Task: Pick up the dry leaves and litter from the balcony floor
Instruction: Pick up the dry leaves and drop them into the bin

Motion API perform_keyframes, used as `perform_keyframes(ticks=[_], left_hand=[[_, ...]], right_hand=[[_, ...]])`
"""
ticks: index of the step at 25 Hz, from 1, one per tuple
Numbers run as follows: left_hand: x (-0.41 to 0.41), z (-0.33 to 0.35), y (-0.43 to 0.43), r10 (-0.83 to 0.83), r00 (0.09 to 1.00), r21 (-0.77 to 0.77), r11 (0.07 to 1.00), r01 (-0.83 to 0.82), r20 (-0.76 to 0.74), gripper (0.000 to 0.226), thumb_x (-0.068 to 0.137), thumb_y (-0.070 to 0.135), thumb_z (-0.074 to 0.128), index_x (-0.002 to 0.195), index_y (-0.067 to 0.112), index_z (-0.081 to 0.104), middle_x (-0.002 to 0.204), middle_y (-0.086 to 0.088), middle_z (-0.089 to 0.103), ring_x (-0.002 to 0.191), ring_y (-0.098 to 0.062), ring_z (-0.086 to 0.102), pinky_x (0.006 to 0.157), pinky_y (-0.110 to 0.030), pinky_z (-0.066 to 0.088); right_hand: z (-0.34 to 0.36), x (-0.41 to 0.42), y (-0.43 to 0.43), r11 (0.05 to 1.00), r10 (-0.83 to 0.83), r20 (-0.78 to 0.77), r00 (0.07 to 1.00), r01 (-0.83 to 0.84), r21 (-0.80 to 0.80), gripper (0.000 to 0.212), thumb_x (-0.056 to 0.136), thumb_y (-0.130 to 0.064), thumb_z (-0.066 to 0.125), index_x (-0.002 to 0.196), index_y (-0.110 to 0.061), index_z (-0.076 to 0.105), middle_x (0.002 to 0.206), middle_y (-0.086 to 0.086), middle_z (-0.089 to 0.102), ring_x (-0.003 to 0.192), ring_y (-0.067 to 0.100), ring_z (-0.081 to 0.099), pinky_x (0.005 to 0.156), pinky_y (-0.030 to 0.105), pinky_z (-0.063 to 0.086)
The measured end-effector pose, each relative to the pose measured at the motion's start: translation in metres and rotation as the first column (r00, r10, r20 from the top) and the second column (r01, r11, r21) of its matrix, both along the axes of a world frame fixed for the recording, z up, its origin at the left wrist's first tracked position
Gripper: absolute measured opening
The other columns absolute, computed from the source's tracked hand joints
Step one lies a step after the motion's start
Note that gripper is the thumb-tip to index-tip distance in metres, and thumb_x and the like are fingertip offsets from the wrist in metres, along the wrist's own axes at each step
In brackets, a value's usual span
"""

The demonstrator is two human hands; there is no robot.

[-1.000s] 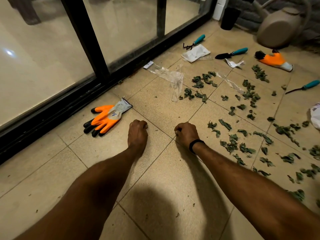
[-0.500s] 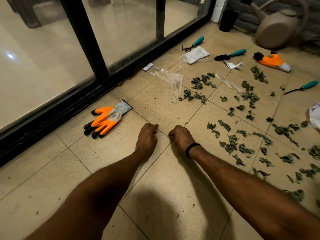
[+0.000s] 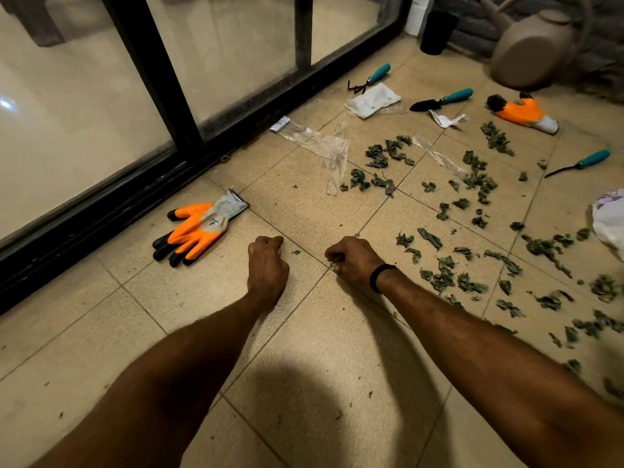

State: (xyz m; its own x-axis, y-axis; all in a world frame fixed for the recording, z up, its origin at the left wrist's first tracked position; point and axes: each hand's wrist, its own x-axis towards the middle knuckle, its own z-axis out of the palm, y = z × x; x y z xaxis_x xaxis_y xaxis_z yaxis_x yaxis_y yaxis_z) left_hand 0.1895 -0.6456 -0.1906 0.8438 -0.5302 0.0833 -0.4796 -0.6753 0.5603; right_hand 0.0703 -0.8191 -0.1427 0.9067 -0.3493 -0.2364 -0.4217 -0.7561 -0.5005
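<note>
Leaves (image 3: 445, 275) lie scattered over the floor (image 3: 304, 349) tiles, thickest just right of the right hand (image 3: 353, 256) and spreading toward the far right, with only crumbs and one small bit (image 3: 296, 252) between the two hands. The right hand rests low on the floor, its fingers (image 3: 332, 256) curled in and seemingly pinching a pale scrap (image 3: 334, 266) at a tile joint. The left hand (image 3: 266, 265) is knuckles-down close by, its fingers (image 3: 270, 243) curled into a fist; whether anything is inside I cannot tell. The step in hand looks like gleaning the small debris at the near edge of the mess. To do it well, pinch each bit with the fingertips rather than crushing it, since dry leaf likely crumbles into dust that is harder to lift; keep what is gathered closed in one palm and work outward into the thick patch, where sweeping leaves together with the side of the hand should be quicker than taking them singly. Further off lie the litter: clear plastic (image 3: 324, 146), a white packet (image 3: 371, 100) and a paper slip (image 3: 445, 119). One orange glove (image 3: 194, 229) lies just left of the left hand by the door track (image 3: 101, 204); a trowel (image 3: 439, 101) and a watering can (image 3: 537, 52) sit well beyond.
</note>
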Motion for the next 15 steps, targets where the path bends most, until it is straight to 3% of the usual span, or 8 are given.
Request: perform_keyframes(ticks=[4, 7, 11, 15], left_hand=[[0.001, -0.001, 0.002, 0.005, 1.0, -0.042, 0.999, -0.006, -0.02, 0.048, 0.089, -0.008, 0.046, 0.133, 0.006, 0.058, 0.119, -0.016, 0.056, 0.111, -0.028, 0.049, 0.088, -0.025, 0.036], [-0.005, 0.001, 0.003, 0.154, 0.985, -0.152, 0.974, -0.165, -0.081, 0.05, 0.09, -0.007, 0.047, 0.137, 0.009, 0.051, 0.124, -0.015, 0.048, 0.112, -0.026, 0.05, 0.093, -0.033, 0.046], [-0.009, 0.006, 0.003, 0.345, 0.93, -0.155, 0.919, -0.362, -0.127, 0.051, 0.093, -0.002, 0.05, 0.141, 0.012, 0.045, 0.128, -0.015, 0.046, 0.117, -0.027, 0.045, 0.098, -0.036, 0.043], [-0.016, 0.007, 0.0, 0.063, 0.998, -0.072, 0.995, -0.065, -0.025, 0.034, 0.101, 0.022, 0.052, 0.134, 0.011, 0.055, 0.124, -0.013, 0.054, 0.115, -0.027, 0.043, 0.086, -0.029, 0.035]], right_hand=[[-0.009, 0.0, 0.005, 0.997, 0.008, 0.026, 1.0, -0.006, -0.075, 0.02, 0.084, 0.0, 0.066, 0.102, -0.003, 0.072, 0.101, 0.009, 0.068, 0.093, 0.02, 0.063, 0.086, 0.032, 0.05], [-0.017, 0.0, 0.01, 0.988, 0.039, 0.04, 0.998, -0.033, -0.152, 0.013, 0.082, -0.002, 0.06, 0.089, -0.004, 0.072, 0.094, 0.008, 0.063, 0.09, 0.024, 0.06, 0.079, 0.032, 0.047], [-0.023, -0.002, 0.017, 0.985, 0.002, 0.023, 1.0, 0.002, -0.173, 0.021, 0.093, -0.007, 0.05, 0.098, -0.014, 0.069, 0.1, 0.006, 0.055, 0.092, 0.023, 0.054, 0.078, 0.03, 0.046], [-0.024, 0.002, 0.021, 0.981, -0.173, 0.088, 0.981, 0.18, -0.073, 0.019, 0.094, -0.015, 0.05, 0.101, -0.012, 0.068, 0.101, 0.008, 0.064, 0.094, 0.023, 0.059, 0.083, 0.035, 0.05]])
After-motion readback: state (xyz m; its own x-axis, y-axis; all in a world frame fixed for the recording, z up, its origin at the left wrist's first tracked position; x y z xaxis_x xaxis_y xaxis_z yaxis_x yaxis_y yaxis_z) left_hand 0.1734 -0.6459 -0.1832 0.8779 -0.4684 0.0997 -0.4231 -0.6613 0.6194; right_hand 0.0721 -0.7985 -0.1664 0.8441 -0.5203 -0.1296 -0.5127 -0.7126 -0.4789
